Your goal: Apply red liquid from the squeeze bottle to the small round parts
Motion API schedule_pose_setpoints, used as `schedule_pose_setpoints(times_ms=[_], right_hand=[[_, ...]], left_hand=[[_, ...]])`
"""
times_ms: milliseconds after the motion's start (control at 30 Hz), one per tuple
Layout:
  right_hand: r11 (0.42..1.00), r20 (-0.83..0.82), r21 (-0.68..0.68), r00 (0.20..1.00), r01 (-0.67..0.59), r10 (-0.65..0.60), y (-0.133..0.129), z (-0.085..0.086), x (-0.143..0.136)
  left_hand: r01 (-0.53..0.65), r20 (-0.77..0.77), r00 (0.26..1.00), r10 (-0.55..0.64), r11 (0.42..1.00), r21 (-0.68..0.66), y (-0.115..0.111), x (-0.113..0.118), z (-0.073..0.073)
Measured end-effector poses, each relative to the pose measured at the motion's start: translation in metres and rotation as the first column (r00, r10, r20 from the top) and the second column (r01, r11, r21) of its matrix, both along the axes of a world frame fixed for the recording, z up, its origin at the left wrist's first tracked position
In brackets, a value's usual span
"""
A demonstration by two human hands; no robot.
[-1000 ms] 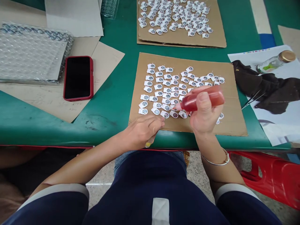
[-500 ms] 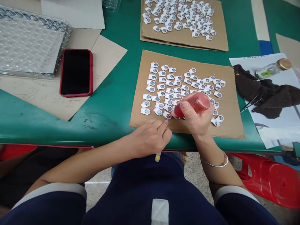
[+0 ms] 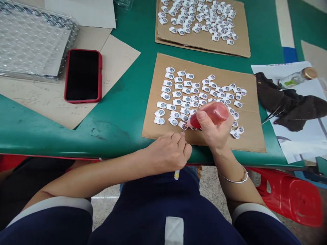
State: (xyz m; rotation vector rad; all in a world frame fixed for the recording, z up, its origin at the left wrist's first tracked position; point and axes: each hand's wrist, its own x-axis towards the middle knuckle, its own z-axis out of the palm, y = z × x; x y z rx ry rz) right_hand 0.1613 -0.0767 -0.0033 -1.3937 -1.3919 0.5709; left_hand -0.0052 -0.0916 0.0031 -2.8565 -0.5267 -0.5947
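Note:
My right hand (image 3: pixel 217 131) is wrapped round a red squeeze bottle (image 3: pixel 211 115), tilted with its tip pointing left and down at a small white tagged piece (image 3: pixel 183 126). My left hand (image 3: pixel 170 151) is closed at the front edge of the near cardboard sheet (image 3: pixel 245 143), its fingertips pinching something thin beside that same piece. A pale stick end with a yellow mark (image 3: pixel 176 175) pokes out below my left hand. Many small white pieces with round printed faces lie in rough rows on the sheet; some are hidden behind the bottle and my right hand.
A second cardboard sheet (image 3: pixel 204 47) with more white pieces lies behind. On the left are a red-cased phone (image 3: pixel 83 76) and bubble wrap (image 3: pixel 28 44). To the right, a dark cloth (image 3: pixel 293 105), tweezers (image 3: pixel 273 115) and a glass jar (image 3: pixel 296 78) rest on white paper. A red stool (image 3: pixel 301 200) stands below.
My left hand has shifted slightly right, and the yellow-marked stick end has moved right with it. The bottle in my right hand stays almost in place. The view has shifted slightly.

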Motion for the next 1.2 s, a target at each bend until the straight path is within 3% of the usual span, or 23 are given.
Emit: schedule_pose_setpoints(times_ms=[200, 567, 1200], right_hand=[[0.999, 0.033, -0.034, 0.999, 0.002, -0.001, -0.0008, -0.0016, 0.0001], [0.999, 0.035, -0.032, 0.999, 0.027, -0.026, 0.0002, -0.0058, 0.0006], [0.994, 0.122, 0.053, 0.987, 0.098, -0.104, 0.0035, -0.002, 0.0028]], left_hand=[[0.001, 0.011, 1.0, -0.001, 1.0, -0.002, -0.0004, -0.0004, -0.0018], [0.049, -0.109, 0.993, -0.055, 0.997, -0.058, 0.0007, -0.0045, 0.0055], [0.032, -0.058, 0.998, -0.033, 0.999, -0.013, 0.0004, -0.0048, 0.0012]])
